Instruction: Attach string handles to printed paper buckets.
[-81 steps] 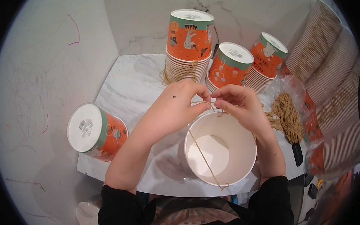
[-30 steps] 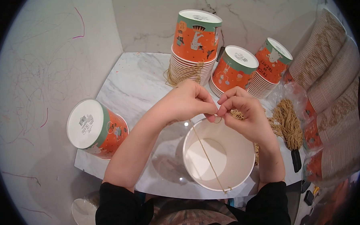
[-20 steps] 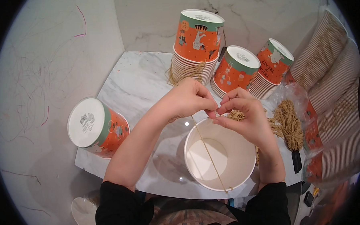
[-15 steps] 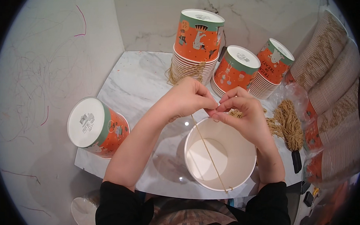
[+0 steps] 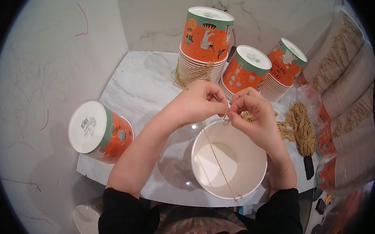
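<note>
Left hand (image 5: 201, 101) and right hand (image 5: 255, 114) pinch twine (image 5: 217, 157) by the bucket (image 5: 248, 156), more showing below their fingertips than before.

"What place are we seeing?"

"It is looking like a home, with one corner (image 5: 127, 52) working as a small workshop, but I am not feeling sure."

"What is telling you home?"

"Scribbles (image 5: 33, 90) and a pink line (image 5: 86, 23) are running over the white wall (image 5: 102, 33) on the left."

"And the workshop?"

"Paper buckets (image 5: 205, 39) are standing upside down in piles on the marbly bench (image 5: 129, 82). More long piles (image 5: 348, 114), in clear plastic (image 5: 310, 95), are filling the right side. A fat bunch of brown string (image 5: 301, 126) is lying near them. A left hand (image 5: 201, 101) and a right hand (image 5: 254, 114) are pinching a thin cord (image 5: 218, 159) over an open bucket (image 5: 250, 154)."
</note>
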Available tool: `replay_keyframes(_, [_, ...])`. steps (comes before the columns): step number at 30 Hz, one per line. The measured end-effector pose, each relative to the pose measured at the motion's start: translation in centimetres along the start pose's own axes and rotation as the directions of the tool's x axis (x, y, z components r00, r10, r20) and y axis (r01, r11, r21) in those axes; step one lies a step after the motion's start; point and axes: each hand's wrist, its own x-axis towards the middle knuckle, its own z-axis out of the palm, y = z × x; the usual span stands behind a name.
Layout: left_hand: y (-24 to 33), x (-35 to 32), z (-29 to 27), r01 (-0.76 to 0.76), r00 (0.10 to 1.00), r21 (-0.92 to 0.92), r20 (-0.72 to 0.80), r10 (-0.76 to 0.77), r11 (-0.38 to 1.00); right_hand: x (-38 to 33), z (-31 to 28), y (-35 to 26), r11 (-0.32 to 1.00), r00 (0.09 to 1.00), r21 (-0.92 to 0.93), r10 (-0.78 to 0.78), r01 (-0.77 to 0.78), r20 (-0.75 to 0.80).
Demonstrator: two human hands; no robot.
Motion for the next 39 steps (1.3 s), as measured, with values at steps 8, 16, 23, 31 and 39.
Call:
replay_keyframes(8, [-0.3,0.1,0.6,-0.018,0.995,0.077,-0.093,0.025,0.997,0.0,0.1,-0.1,0.97,0.988,-0.199,-0.149,0.137,-0.048])
replay_keyframes(16, [-1.5,-0.6,1.1,0.106,0.987,-0.184,-0.097,-0.126,0.977,-0.2,0.2,0.3,0.998,0.998,-0.028,0.049,-0.048,0.044])
replay_keyframes(23, [-4.5,-2.8,1.9,0.084,0.97,-0.446,-0.167,-0.175,0.891,-0.2,0.7,-0.5,0.997,0.989,-0.076,-0.01,0.022,0.146])
replay_keyframes(31, [-5.1,-5.8,4.6,-0.056,0.955,-0.708,-0.243,-0.168,0.704,-0.8,1.9,-1.9,0.947,0.956,-0.235,-0.159,0.218,0.245])
replay_keyframes(39, [-5.1,-6.2,5.0,-0.197,0.933,-0.653,-0.353,-0.064,0.731,-1.3,2.4,-2.5,0.932,0.958,-0.271,-0.184,0.241,0.22])
